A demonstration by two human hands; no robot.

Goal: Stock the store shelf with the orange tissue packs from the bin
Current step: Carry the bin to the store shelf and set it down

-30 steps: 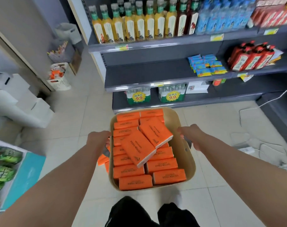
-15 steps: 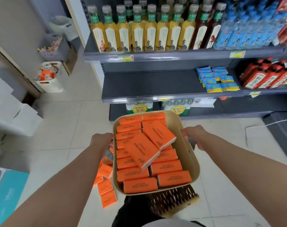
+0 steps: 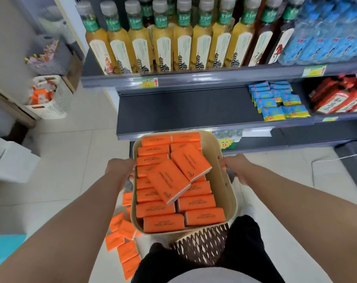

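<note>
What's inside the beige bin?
Rows of orange tissue packs fill the beige bin, two loose packs lying tilted on top. Any lower layers and the bin's floor are covered.

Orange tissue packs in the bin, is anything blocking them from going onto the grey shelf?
Nothing visible blocks them. The left hand and right hand hold the bin of orange tissue packs right before a bare stretch of the grey shelf. The blue packets lie on that shelf too, but off to the right.
</note>
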